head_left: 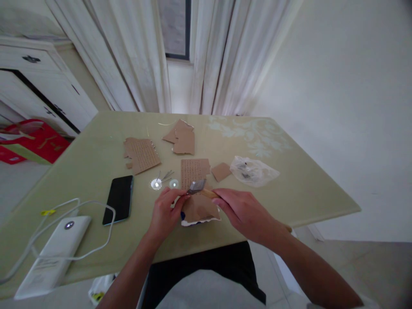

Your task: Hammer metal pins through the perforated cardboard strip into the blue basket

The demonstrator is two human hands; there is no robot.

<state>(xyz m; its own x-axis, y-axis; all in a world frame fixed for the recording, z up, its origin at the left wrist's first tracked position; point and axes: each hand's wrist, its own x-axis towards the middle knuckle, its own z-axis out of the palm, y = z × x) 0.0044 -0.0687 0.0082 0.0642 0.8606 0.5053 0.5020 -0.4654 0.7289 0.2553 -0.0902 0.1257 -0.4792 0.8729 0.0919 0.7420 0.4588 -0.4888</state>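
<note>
My right hand [245, 211] is closed round the wooden handle of a small hammer [200, 188], whose metal head sits just above a brown cardboard piece [198, 209] at the near table edge. My left hand [167, 211] pinches something small at the hammer head, over that piece; what it pinches is too small to make out. A perforated cardboard sheet [193, 171] lies just beyond the hammer.
More cardboard pieces [141, 153] [182, 137] [221, 171] lie on the green table [289, 189]. A black phone [119, 199], a white power bank [54, 255] with cable, two small shiny discs [156, 183], and a clear plastic bag [252, 171] are around.
</note>
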